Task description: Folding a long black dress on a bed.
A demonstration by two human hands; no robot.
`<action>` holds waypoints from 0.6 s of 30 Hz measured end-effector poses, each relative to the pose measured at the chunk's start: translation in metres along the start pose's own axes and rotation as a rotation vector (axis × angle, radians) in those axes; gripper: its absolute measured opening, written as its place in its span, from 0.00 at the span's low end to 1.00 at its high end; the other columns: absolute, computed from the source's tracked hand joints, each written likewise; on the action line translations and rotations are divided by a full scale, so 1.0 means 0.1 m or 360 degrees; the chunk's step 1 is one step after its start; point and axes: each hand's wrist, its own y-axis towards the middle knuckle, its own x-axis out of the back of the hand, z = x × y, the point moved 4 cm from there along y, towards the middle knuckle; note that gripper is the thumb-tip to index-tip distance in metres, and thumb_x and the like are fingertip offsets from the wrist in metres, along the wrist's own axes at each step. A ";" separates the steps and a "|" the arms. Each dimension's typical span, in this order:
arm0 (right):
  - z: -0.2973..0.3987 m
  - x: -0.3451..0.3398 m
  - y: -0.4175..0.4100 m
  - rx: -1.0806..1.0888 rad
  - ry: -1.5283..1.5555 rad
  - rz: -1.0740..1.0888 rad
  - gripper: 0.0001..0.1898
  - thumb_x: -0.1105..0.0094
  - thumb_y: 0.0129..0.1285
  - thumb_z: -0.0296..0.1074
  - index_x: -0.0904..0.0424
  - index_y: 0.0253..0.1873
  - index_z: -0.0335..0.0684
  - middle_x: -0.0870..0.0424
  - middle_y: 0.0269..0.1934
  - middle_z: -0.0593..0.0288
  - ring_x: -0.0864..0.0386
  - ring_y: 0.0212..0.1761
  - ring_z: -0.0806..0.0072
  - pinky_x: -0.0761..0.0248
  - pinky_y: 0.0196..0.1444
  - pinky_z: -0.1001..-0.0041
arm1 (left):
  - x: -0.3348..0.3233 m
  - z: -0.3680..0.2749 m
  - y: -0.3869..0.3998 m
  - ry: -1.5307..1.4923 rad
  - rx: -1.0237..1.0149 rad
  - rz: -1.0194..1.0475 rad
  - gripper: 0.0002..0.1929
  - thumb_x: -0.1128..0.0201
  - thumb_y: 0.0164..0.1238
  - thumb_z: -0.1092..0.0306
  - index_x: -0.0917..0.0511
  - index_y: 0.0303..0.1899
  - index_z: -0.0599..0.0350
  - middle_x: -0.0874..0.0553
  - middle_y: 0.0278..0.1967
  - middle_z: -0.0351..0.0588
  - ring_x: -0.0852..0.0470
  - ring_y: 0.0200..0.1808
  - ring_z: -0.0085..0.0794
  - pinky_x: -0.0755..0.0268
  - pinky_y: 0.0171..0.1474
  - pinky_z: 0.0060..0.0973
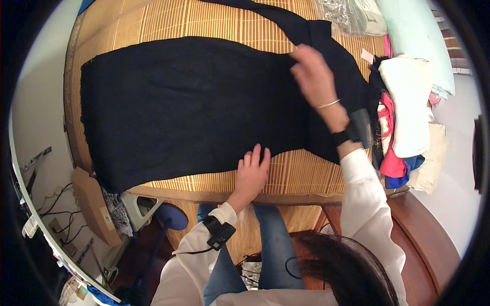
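A black knit garment (183, 103), probably a dress, lies spread out flat on a bamboo slat mat (310, 172). Its wide hem is at the left, and it narrows like a waist towards the right. A long black sleeve (264, 9) runs from the upper right across the far side of the mat. My left hand (252, 174) rests on the garment's near edge, fingers slightly apart and gripping nothing. Over the narrow part, at the far edge, is my right hand (316, 78), blurred with curled fingers; whether it pinches the fabric cannot be told.
Folded clothes, among them a white knit (405, 107) and a red piece (393, 162), are stacked at the right. Behind them lie clear plastic packaging (344, 17) and a pale green bedding piece (413, 42). A cardboard box (93, 206) and cables stand at the lower left.
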 end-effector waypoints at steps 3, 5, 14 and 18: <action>0.31 -0.62 -0.18 0.0183 -0.0230 0.0522 0.23 0.40 0.58 0.41 0.29 0.59 0.49 0.34 0.64 0.61 0.35 0.65 0.63 0.43 0.66 0.57 | 0.00 -0.03 -0.10 -0.0010 -0.0071 0.0078 0.34 0.35 0.45 0.69 0.32 0.60 0.53 0.31 0.57 0.54 0.30 0.52 0.46 0.27 0.48 0.37; 0.21 -0.78 -0.13 0.0182 -0.0582 0.0521 0.25 0.43 0.60 0.49 0.32 0.62 0.56 0.39 0.68 0.69 0.45 0.71 0.67 0.51 0.69 0.51 | -0.04 -0.04 -0.10 -0.0071 -0.0107 0.0141 0.34 0.35 0.46 0.69 0.32 0.61 0.47 0.31 0.53 0.52 0.31 0.50 0.45 0.22 0.41 0.33; -0.03 -1.04 0.21 0.0002 -0.0792 0.0447 0.27 0.51 0.63 0.58 0.38 0.66 0.66 0.44 0.70 0.76 0.50 0.73 0.64 0.57 0.70 0.49 | -0.02 -0.03 -0.23 -0.0022 -0.0162 0.0145 0.29 0.40 0.51 0.70 0.31 0.59 0.50 0.29 0.49 0.54 0.28 0.43 0.41 0.24 0.37 0.30; -0.06 -1.04 0.17 0.0065 -0.0811 0.0392 0.26 0.49 0.61 0.57 0.35 0.65 0.64 0.41 0.69 0.74 0.48 0.72 0.64 0.54 0.69 0.48 | 0.02 -0.02 -0.19 0.0002 -0.0246 0.0038 0.26 0.44 0.55 0.71 0.31 0.59 0.51 0.28 0.44 0.55 0.26 0.39 0.39 0.27 0.36 0.30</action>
